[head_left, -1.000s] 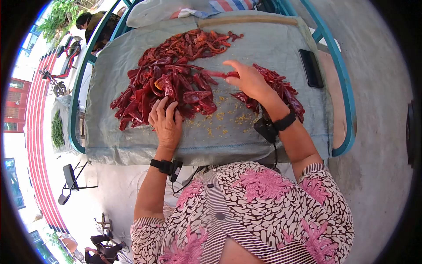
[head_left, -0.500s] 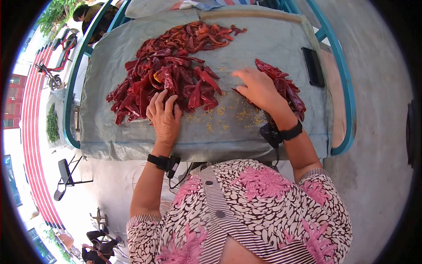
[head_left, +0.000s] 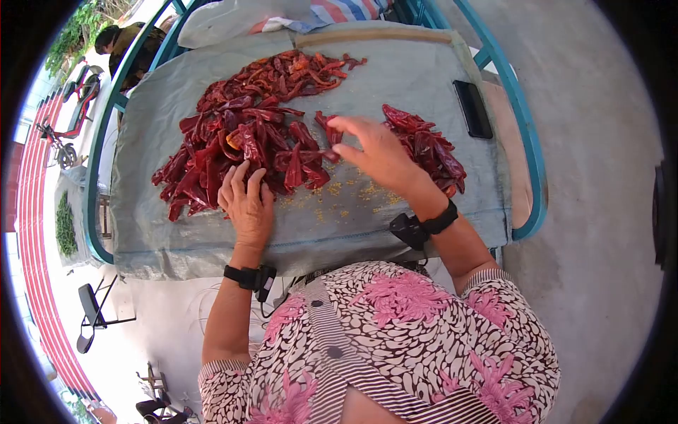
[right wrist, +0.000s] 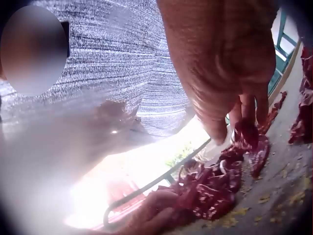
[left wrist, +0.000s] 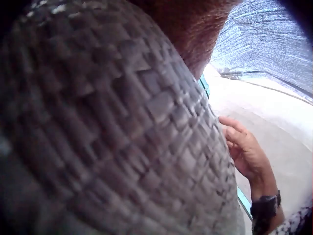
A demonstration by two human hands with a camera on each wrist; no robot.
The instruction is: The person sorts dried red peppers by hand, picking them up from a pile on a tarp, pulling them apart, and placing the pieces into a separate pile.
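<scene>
A large heap of dark red dried chili peppers (head_left: 212, 166) lies on the left half of the grey woven sheet (head_left: 318, 251). My left hand (head_left: 247, 208) rests at its near edge, fingers relaxed on the lowest peppers. To the right of the heap, my right hand (head_left: 378, 152) pinches a dried chili pepper (head_left: 327, 129) between thumb and fingers. The right wrist view shows that hand (right wrist: 230, 63) from below, fingertips at a glossy red pepper (right wrist: 246, 136). A smaller pile of peppers (head_left: 427, 148) sits beyond the right wrist. Woven sheet fills most of the left wrist view.
Smaller, brighter chili pieces (head_left: 282, 78) lie behind the heap. Yellow seeds (head_left: 335, 191) are scattered between the piles. A black phone (head_left: 472, 109) lies at the right. A teal metal frame (head_left: 526, 155) borders the sheet. At far left stand a red scooter (head_left: 74, 116) and a folding chair (head_left: 92, 307).
My right hand went from the big heap's edge to the smaller pile, then came back left to a pepper at the heap's edge. My left hand stays in place on the heap.
</scene>
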